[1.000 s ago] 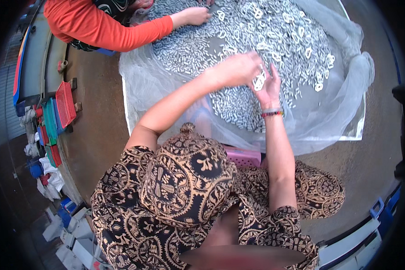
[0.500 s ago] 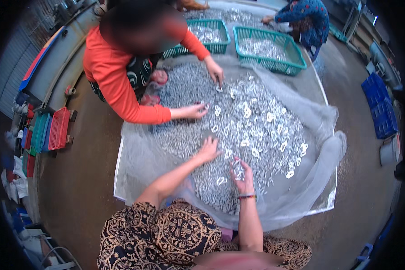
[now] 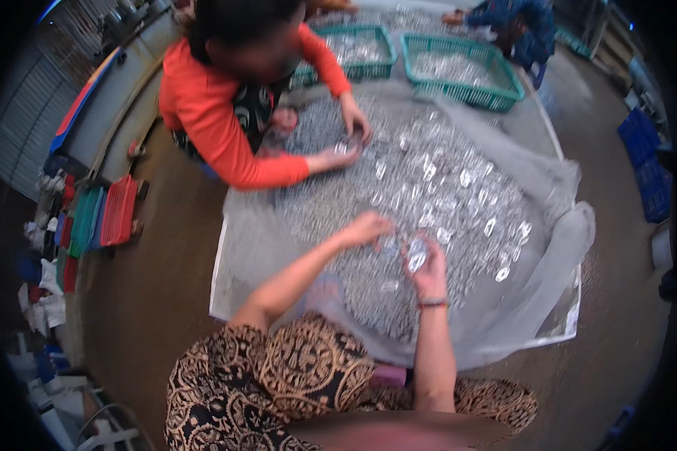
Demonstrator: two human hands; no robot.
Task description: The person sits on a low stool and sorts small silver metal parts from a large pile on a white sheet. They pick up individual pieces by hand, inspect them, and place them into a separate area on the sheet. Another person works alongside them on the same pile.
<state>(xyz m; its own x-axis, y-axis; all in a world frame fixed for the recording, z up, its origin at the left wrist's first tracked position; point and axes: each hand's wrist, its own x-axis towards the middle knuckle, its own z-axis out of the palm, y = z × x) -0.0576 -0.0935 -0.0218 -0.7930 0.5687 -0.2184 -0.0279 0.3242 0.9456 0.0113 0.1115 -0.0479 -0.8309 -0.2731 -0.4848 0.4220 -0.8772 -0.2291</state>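
A wide heap of small silvery-grey pieces lies on a pale net sheet, with shiny white oval loops scattered over its right side. My right hand is palm up over the heap, its fingers curled around several of these loops. Just left of it, my left hand hovers with its fingers drawn together, pointing at the right hand. Whatever sits in those left fingertips is too blurred to make out. A co-worker in an orange top has both hands close together at the heap's far left, around a loop.
Two green baskets holding pale pieces stand at the far edge. Bunched netting borders the heap on the right. Another person in blue reaches in at the far right. Red and teal crates stand left, blue crates right.
My left hand has lifted off the heap and moved right, toward my right hand. The co-worker's hands have come together. The whole view has shifted slightly.
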